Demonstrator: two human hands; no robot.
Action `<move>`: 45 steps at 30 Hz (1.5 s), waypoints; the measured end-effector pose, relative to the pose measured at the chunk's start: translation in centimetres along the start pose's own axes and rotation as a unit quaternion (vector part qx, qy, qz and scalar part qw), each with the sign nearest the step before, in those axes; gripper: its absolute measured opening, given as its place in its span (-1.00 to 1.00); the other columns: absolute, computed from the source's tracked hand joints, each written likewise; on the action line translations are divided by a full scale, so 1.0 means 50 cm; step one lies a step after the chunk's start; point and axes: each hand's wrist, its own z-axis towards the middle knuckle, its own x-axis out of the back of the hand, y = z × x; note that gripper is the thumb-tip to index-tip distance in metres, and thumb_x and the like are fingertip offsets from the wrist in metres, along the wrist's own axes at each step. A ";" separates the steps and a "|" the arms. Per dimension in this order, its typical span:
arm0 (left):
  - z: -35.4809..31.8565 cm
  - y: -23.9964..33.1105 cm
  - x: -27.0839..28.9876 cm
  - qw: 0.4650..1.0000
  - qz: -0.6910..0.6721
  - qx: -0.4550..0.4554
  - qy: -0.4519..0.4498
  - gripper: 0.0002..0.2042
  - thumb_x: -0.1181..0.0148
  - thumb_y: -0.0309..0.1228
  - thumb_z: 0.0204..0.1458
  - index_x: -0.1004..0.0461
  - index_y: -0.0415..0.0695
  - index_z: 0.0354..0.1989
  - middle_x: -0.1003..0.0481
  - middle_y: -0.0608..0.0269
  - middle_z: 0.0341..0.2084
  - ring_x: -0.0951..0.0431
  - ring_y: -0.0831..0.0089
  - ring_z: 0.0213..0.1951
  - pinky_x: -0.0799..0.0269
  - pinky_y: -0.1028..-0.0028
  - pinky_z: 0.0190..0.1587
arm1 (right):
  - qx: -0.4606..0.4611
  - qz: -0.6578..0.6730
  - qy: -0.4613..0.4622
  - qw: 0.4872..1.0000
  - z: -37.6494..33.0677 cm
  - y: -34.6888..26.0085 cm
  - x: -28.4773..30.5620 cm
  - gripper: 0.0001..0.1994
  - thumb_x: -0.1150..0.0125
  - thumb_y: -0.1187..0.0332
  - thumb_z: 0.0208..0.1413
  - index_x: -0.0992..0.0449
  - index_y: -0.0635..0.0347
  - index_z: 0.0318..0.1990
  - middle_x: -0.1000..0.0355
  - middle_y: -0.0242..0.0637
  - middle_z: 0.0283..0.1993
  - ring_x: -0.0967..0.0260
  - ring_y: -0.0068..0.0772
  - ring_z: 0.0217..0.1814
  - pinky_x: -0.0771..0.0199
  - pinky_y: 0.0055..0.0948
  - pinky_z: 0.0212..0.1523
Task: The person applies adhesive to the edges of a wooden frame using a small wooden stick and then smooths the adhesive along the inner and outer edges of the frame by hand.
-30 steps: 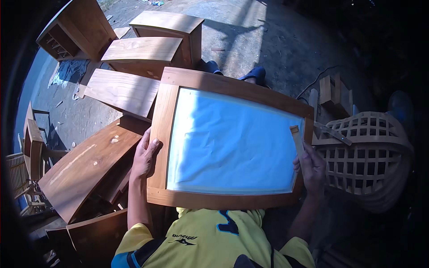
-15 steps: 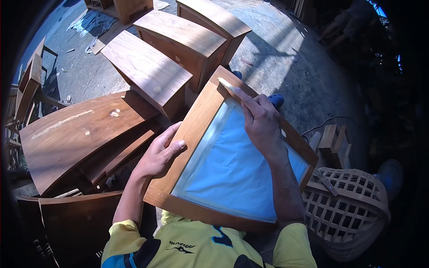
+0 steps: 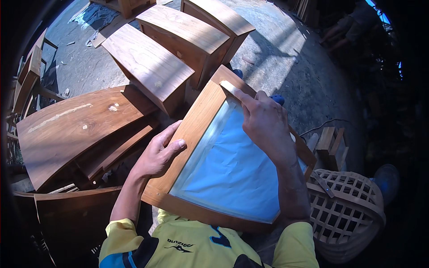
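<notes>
A wooden framed panel [image 3: 196,117] lies tilted across my lap, its middle covered by a wrinkled bluish-white sheet [image 3: 225,172] with tape-like strips along the edges. My left hand [image 3: 157,154] is closed around the frame's left side, thumb on the upper face and fingers hidden beneath. At the far corner, my right hand [image 3: 268,125] presses a small pale flat piece [image 3: 229,86] against the wood, its index finger stretched along it. The piece's exact kind cannot be made out.
Several wooden cabinet-like pieces [image 3: 147,62] stand ahead. A curved wooden panel [image 3: 67,129] with pale patches lies at left. On the right are a lattice-sided basket-like object [image 3: 380,213], a narrow flat tool [image 3: 322,184] on it, and small wooden blocks [image 3: 328,142].
My right hand and forearm have shifted slightly right and nearer, with the pale piece moving a little along the frame's corner. My left hand keeps its grip on the frame.
</notes>
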 end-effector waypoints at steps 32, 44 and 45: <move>-0.012 -0.012 -0.023 0.999 -0.024 0.039 0.020 -0.34 -0.29 -0.28 0.26 -0.17 -0.12 0.48 -0.46 0.39 0.04 -0.46 0.69 -0.15 -0.50 0.53 0.00 | -0.013 0.087 -0.063 0.994 -0.040 0.041 0.021 -0.68 -0.14 0.35 0.31 -0.60 -0.02 0.17 -0.54 -0.02 -0.20 -0.56 0.07 -0.13 -0.53 -0.04 -0.05; 0.010 -0.031 0.022 0.997 -0.044 -0.016 -0.054 -0.46 -0.10 -0.13 0.39 -0.28 -0.20 0.40 -0.44 0.42 -0.01 -0.38 0.69 -0.06 -0.32 0.60 0.12 | 0.078 0.245 -0.041 0.966 -0.117 0.026 0.012 -0.61 -0.24 0.49 0.26 -0.58 0.05 0.23 -0.51 -0.20 -0.31 -0.47 -0.26 -0.36 -0.47 -0.32 -0.27; 0.010 -0.031 0.020 0.998 -0.005 -0.041 -0.043 -0.48 -0.05 -0.11 0.41 -0.29 -0.20 0.39 -0.45 0.42 0.05 -0.39 0.65 0.04 -0.31 0.54 0.20 | 0.086 0.251 -0.049 0.963 -0.151 0.008 0.004 -0.61 -0.24 0.49 0.26 -0.58 0.05 0.23 -0.51 -0.20 -0.31 -0.47 -0.26 -0.36 -0.47 -0.32 -0.27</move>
